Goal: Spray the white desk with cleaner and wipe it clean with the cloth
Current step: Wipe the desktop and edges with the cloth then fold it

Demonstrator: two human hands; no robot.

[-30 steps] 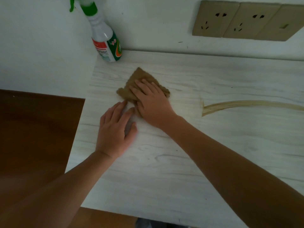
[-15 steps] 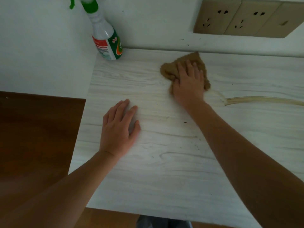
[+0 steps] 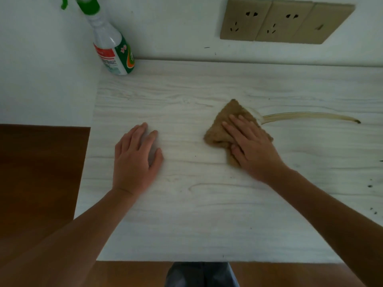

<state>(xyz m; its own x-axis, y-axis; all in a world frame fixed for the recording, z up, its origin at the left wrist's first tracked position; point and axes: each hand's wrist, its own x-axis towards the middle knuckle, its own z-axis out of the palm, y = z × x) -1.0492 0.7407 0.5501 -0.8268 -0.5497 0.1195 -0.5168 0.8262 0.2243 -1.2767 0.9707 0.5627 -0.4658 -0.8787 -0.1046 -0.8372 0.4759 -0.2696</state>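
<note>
Spray bottle (image 3: 113, 49) is cut off at the top edge, so we only see part of its green trigger; label text too small to read. Much of the cloth (image 3: 222, 129) is hidden under our right hand (image 3: 251, 149), & the left end of the brown streak (image 3: 310, 116) disappears beneath it. Dark specks near the desk's right edge, can't tell what they are.

Vs. half a sec ago, the cloth w/ right hand has come back from the desk's far edge toward the middle; the streak looks shorter at its left end. Left hand (image 3: 134, 162) hasn't shifted.

Right fingers (image 3: 238, 125) are spread flat, pressing the cloth down, not clutching it. Left fingers lie relaxed, flat on the bare desk (image 3: 186, 224), holding nothing. Bottle stands at the far-left corner against the white wall. Tan sockets (image 3: 284, 20) above; brown floor (image 3: 39, 179) left.
</note>
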